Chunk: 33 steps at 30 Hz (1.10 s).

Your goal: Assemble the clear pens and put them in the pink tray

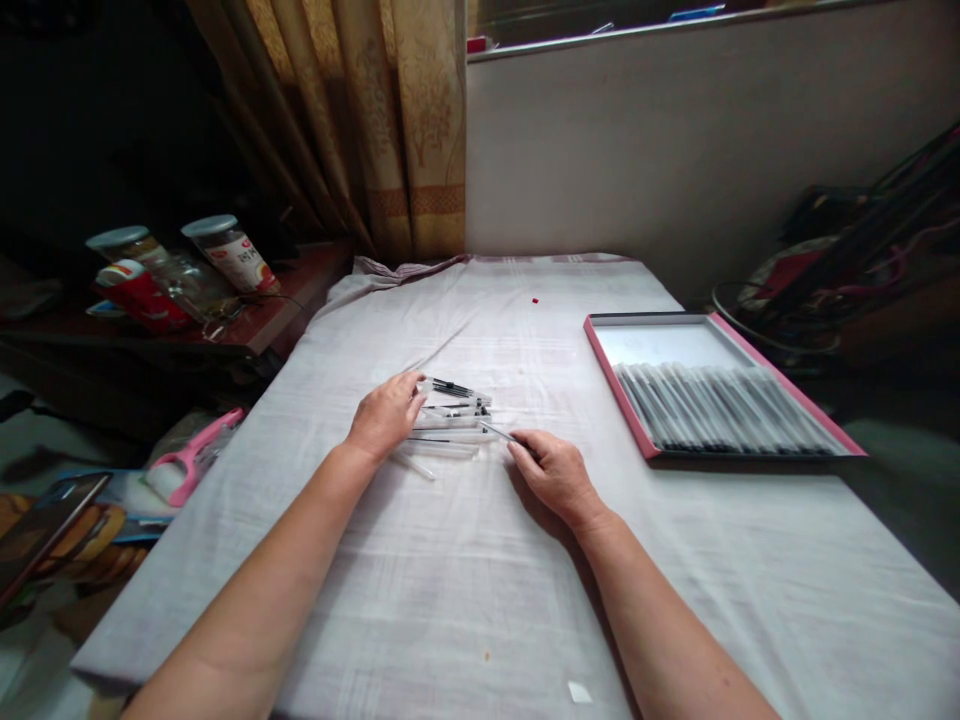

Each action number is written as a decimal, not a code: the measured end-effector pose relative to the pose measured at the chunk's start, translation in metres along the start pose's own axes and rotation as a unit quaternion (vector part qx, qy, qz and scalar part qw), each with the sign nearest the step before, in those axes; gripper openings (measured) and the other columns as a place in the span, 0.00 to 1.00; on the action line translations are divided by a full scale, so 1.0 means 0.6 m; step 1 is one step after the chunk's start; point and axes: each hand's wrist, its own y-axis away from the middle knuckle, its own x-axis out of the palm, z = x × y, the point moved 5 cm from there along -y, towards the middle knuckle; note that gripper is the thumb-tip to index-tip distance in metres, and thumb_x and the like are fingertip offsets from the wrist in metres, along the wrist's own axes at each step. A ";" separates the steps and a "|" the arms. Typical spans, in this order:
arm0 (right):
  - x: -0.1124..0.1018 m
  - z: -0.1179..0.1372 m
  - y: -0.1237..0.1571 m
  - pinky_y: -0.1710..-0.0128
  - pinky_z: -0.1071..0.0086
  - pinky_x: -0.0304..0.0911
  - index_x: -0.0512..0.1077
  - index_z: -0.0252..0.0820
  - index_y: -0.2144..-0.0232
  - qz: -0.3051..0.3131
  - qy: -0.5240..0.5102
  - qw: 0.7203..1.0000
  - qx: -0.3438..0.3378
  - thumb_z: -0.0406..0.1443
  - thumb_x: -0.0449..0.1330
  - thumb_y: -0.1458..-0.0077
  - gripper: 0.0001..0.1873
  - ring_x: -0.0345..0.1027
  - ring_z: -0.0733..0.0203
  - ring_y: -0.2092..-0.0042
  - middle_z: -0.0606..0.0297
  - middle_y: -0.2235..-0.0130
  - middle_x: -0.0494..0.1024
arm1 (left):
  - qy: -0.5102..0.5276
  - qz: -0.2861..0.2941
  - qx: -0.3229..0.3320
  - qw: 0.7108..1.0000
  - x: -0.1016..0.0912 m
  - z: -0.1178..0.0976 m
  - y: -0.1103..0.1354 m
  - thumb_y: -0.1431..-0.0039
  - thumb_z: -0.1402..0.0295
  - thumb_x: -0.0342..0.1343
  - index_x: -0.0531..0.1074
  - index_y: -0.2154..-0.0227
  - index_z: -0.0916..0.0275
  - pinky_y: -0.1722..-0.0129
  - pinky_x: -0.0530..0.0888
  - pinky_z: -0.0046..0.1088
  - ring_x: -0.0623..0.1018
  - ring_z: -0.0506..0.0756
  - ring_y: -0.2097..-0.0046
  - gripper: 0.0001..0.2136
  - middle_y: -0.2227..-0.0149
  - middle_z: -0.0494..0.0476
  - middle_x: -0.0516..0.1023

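Observation:
Several clear-barrelled pens and pen parts with black bits (450,422) lie in a loose bunch on the cloth in front of me. My left hand (386,412) is at the bunch's left end, its fingers closed on the end of a pen (454,388). On the right, my right hand (553,468) pinches a thin pen (496,432) whose far end points left into the bunch. My palm hides the rest of that pen. A pink-edged box (634,405) holds a row of similar clear pens (731,410) with dark ends, side by side.
A pale cloth (450,600) covers the table. On it lie a tiny red piece (535,300) and a white scrap (579,692). Pink-handled scissors (191,460) are beyond the left edge. Lidded jars (232,255) stand on a side table at the left, near a curtain (375,120).

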 end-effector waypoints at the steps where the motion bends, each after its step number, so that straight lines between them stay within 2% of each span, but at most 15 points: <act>1: -0.001 0.003 0.000 0.59 0.66 0.68 0.77 0.44 0.62 -0.005 -0.009 1.000 -0.004 0.37 0.54 0.42 0.12 0.76 0.57 0.61 0.59 0.62 0.82 | 0.101 -0.016 -0.021 0.995 0.004 -0.001 0.010 0.41 0.70 0.51 0.70 0.51 0.61 0.60 0.73 0.29 0.76 0.54 0.60 0.15 0.61 0.57 0.77; 2: -0.002 0.006 0.001 0.59 0.66 0.69 0.77 0.43 0.62 -0.009 -0.019 1.000 -0.010 0.37 0.54 0.43 0.12 0.76 0.57 0.61 0.59 0.62 0.82 | 0.214 -0.012 -0.046 0.976 0.014 -0.003 0.021 0.40 0.69 0.50 0.69 0.50 0.61 0.65 0.73 0.27 0.76 0.52 0.64 0.16 0.64 0.55 0.76; 3: -0.002 0.011 0.002 0.59 0.66 0.69 0.77 0.43 0.62 -0.012 -0.029 0.999 -0.018 0.37 0.54 0.42 0.12 0.76 0.56 0.61 0.58 0.61 0.82 | 0.326 -0.010 -0.076 0.942 0.026 -0.006 0.033 0.40 0.66 0.49 0.68 0.50 0.61 0.71 0.72 0.24 0.76 0.51 0.68 0.16 0.66 0.54 0.75; 5: -0.004 0.022 0.004 0.59 0.66 0.70 0.77 0.42 0.60 -0.019 -0.049 0.998 -0.038 0.37 0.54 0.42 0.12 0.77 0.56 0.60 0.58 0.61 0.82 | 0.497 -0.005 -0.120 0.859 0.051 -0.020 0.057 0.43 0.59 0.53 0.67 0.50 0.60 0.78 0.69 0.21 0.76 0.50 0.69 0.19 0.64 0.54 0.75; 7: -0.007 0.033 0.006 0.60 0.66 0.70 0.77 0.43 0.60 -0.028 -0.063 0.996 -0.054 0.36 0.55 0.43 0.12 0.77 0.57 0.61 0.59 0.61 0.82 | 0.584 -0.022 -0.159 0.796 0.069 -0.030 0.077 0.49 0.56 0.60 0.68 0.56 0.61 0.80 0.67 0.18 0.76 0.49 0.69 0.20 0.61 0.55 0.76; 8: -0.008 0.037 0.007 0.60 0.67 0.70 0.77 0.43 0.60 -0.032 -0.066 0.995 -0.061 0.36 0.55 0.43 0.12 0.77 0.57 0.61 0.59 0.62 0.82 | 0.605 -0.026 -0.173 0.777 0.075 -0.034 0.084 0.52 0.56 0.62 0.68 0.58 0.61 0.80 0.67 0.18 0.77 0.49 0.69 0.21 0.61 0.55 0.76; 10: -0.008 0.045 0.009 0.62 0.68 0.70 0.77 0.43 0.61 -0.030 -0.065 0.995 -0.071 0.35 0.55 0.43 0.11 0.77 0.58 0.63 0.59 0.63 0.82 | 0.624 -0.028 -0.190 0.758 0.083 -0.038 0.093 0.54 0.56 0.64 0.67 0.61 0.62 0.81 0.67 0.17 0.78 0.49 0.69 0.21 0.61 0.55 0.77; 14: -0.002 0.050 0.008 0.63 0.69 0.70 0.77 0.43 0.62 -0.003 -0.046 0.996 -0.071 0.35 0.55 0.43 0.11 0.76 0.59 0.65 0.60 0.65 0.82 | 0.635 -0.039 -0.195 0.746 0.088 -0.037 0.096 0.55 0.57 0.64 0.67 0.61 0.62 0.82 0.66 0.16 0.78 0.49 0.70 0.21 0.62 0.55 0.78; 19: 0.001 0.046 0.008 0.64 0.68 0.69 0.77 0.42 0.63 0.003 -0.035 0.998 -0.054 0.35 0.55 0.43 0.11 0.76 0.58 0.66 0.59 0.65 0.82 | 0.634 -0.024 -0.182 0.751 0.093 -0.041 0.097 0.54 0.57 0.64 0.68 0.62 0.63 0.82 0.66 0.17 0.78 0.49 0.70 0.20 0.62 0.56 0.79; 27: 0.000 0.049 0.007 0.64 0.69 0.68 0.78 0.44 0.63 0.024 -0.056 0.996 -0.059 0.35 0.55 0.43 0.11 0.76 0.59 0.65 0.61 0.66 0.82 | 0.574 0.006 -0.144 0.806 0.097 -0.055 0.102 0.49 0.57 0.61 0.72 0.57 0.63 0.81 0.65 0.18 0.78 0.51 0.69 0.19 0.60 0.60 0.79; 33: 0.005 0.045 0.006 0.66 0.70 0.68 0.79 0.44 0.64 0.037 -0.080 0.995 -0.047 0.35 0.55 0.42 0.11 0.75 0.60 0.68 0.61 0.68 0.82 | 0.552 0.020 -0.135 0.823 0.102 -0.053 0.103 0.48 0.56 0.61 0.73 0.61 0.62 0.80 0.66 0.19 0.78 0.51 0.71 0.16 0.65 0.57 0.79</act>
